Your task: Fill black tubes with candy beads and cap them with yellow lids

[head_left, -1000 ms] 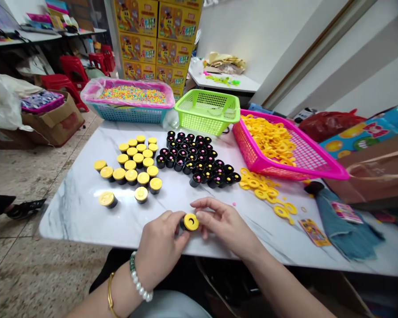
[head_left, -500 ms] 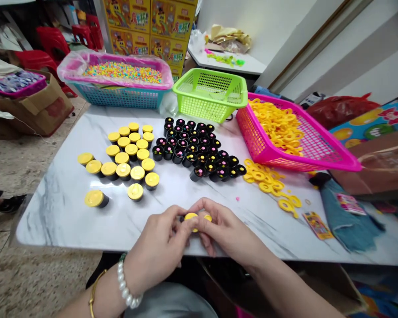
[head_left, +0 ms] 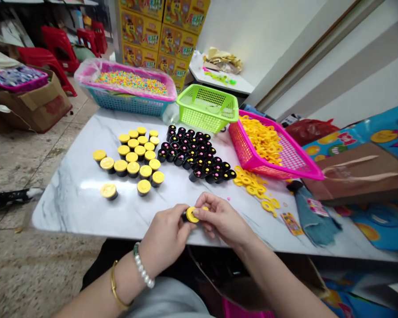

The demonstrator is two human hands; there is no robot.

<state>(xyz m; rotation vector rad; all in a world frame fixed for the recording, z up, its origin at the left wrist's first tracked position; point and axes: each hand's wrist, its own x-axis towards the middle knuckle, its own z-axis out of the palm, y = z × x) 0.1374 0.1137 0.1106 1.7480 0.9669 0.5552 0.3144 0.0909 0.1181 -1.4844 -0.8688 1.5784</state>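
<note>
Near the table's front edge, my left hand (head_left: 170, 229) is closed around a small black cup (head_left: 184, 216), mostly hidden by the fingers. A round yellow lid (head_left: 191, 215) sits on the cup's mouth, tilted toward my right hand (head_left: 217, 216). The right thumb presses on this lid, its fingers curled behind; another bit of yellow shows beyond the thumb. Ahead to the left stand several black cups with yellow lids (head_left: 133, 169). Beside them is a tight cluster of open black cups (head_left: 189, 152) with small coloured beads inside. Loose yellow ring-shaped lids (head_left: 252, 183) lie to the right.
A pink basket (head_left: 285, 170) of yellow pieces stands at the right, a green basket (head_left: 207, 117) at the back. Colourful beads fill a lined basket (head_left: 129, 104) at back left. A blue cloth (head_left: 313, 221) and a small card (head_left: 292, 224) lie on the right.
The view has shifted, so the table's things sit differently in frame. My right thumb has moved onto the lid's face, and the left thumb has come off it.
</note>
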